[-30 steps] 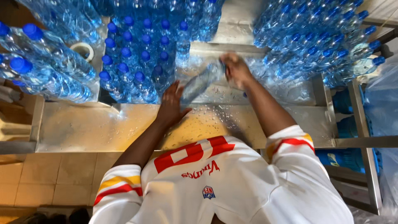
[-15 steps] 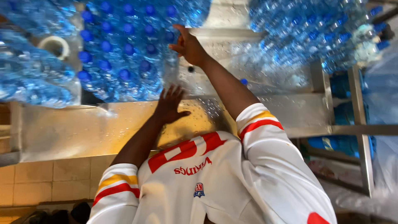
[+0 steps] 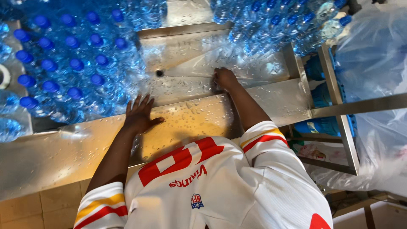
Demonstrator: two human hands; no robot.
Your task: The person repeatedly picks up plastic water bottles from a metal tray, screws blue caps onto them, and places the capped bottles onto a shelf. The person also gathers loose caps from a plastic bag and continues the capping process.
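Note:
My left hand (image 3: 139,113) lies flat with fingers spread on the wet steel counter (image 3: 190,118), just beside a block of clear water bottles with blue caps (image 3: 72,63). My right hand (image 3: 224,78) reaches farther out, its fingers curled on the edge of a clear plastic film (image 3: 224,57) that lies on the raised steel shelf. A second mass of blue-capped bottles (image 3: 271,21) stands beyond that hand. A small round hole (image 3: 159,73) shows in the shelf between the two hands.
A large clear plastic bag (image 3: 377,85) bulges at the right over a metal frame (image 3: 339,110). More bottles lie at the far left, with a white tape roll (image 3: 4,76). Tiled floor (image 3: 38,203) shows at the lower left.
My right hand held a bottle, reached up to the bottle stack, and has come back down onto the plastic film without it. My left hand stayed on the counter.

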